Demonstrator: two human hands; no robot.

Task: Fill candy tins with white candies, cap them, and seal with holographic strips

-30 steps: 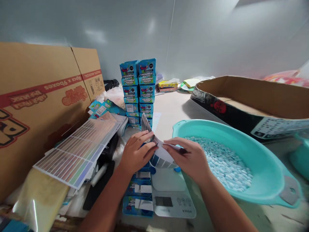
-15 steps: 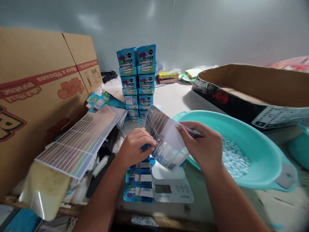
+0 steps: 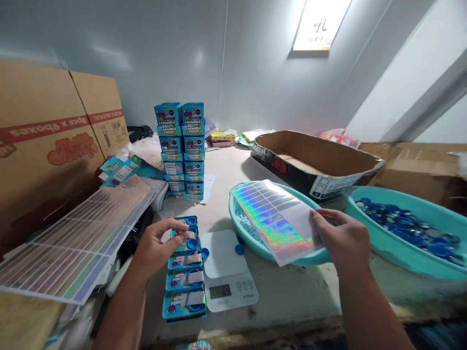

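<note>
My right hand (image 3: 343,238) pinches the edge of a shiny rainbow-coloured sticker sheet (image 3: 272,214), held tilted over the turquoise basin (image 3: 237,194). Part of the sheet is bare backing. My left hand (image 3: 158,243) has its thumb and forefinger closed on a small strip-like sticker (image 3: 191,235), above a row of blue candy boxes (image 3: 184,304). Several boxes in that row bear a silvery strip, with round blue lids beside or under it. Right of the row lies a white kitchen scale (image 3: 229,257), with a small blue cap (image 3: 240,250) at its right edge.
Blue candy boxes (image 3: 182,155) stand in a tall double stack. Sticker sheets (image 3: 83,238) lie at left before a large cardboard box (image 3: 40,146). An open carton (image 3: 314,184) sits behind the basin. A second turquoise basin (image 3: 394,253) holds blue-and-silver caps.
My hands have moved apart: the right carries the sticker sheet rightward and flatter, the left goes over the box row. The view has turned right, bringing the basin of caps into sight.
</note>
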